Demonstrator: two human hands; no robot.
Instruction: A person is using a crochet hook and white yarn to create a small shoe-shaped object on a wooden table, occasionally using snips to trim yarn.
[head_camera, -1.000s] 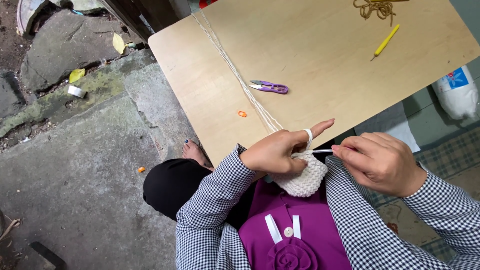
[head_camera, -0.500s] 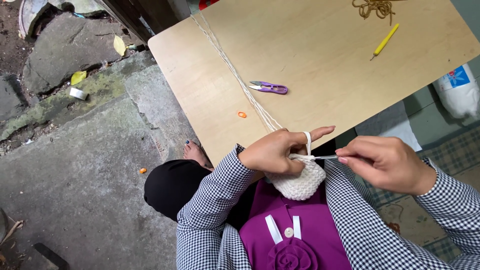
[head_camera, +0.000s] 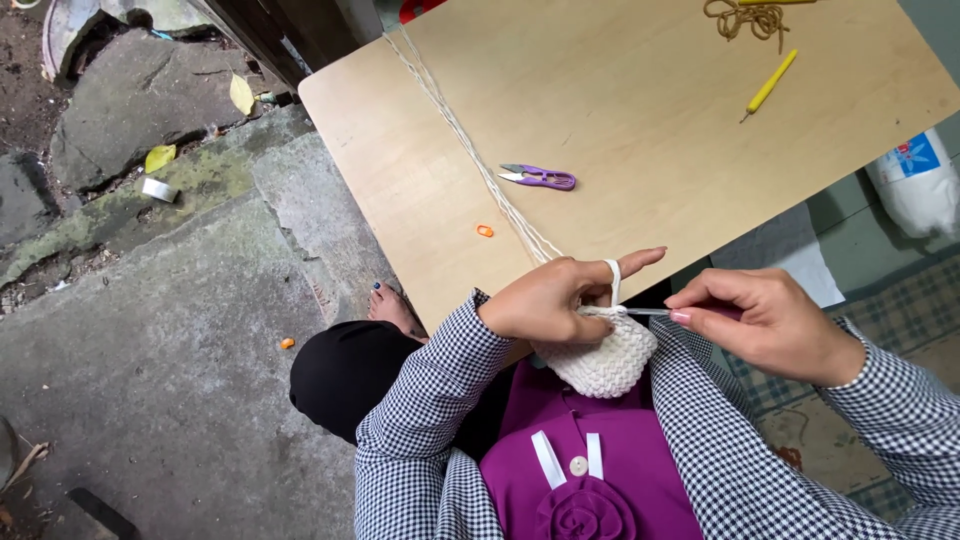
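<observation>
Moved: hook (head_camera: 648, 312) went into the piece (head_camera: 600, 358), beside left hand (head_camera: 548, 300) fingertips.
Yarn (head_camera: 613, 280): looped over left forefinger.
Right hand (head_camera: 770, 325): fingers pinched hook.
Left hand: fingers gripped piece.

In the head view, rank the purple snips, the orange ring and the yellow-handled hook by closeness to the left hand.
1. Orange ring, on the table just beyond the left hand.
2. Purple snips, mid-table.
3. Yellow-handled hook, far right corner.

crochet hook (head_camera: 648, 312) pushed into white piece (head_camera: 603, 357)
</observation>
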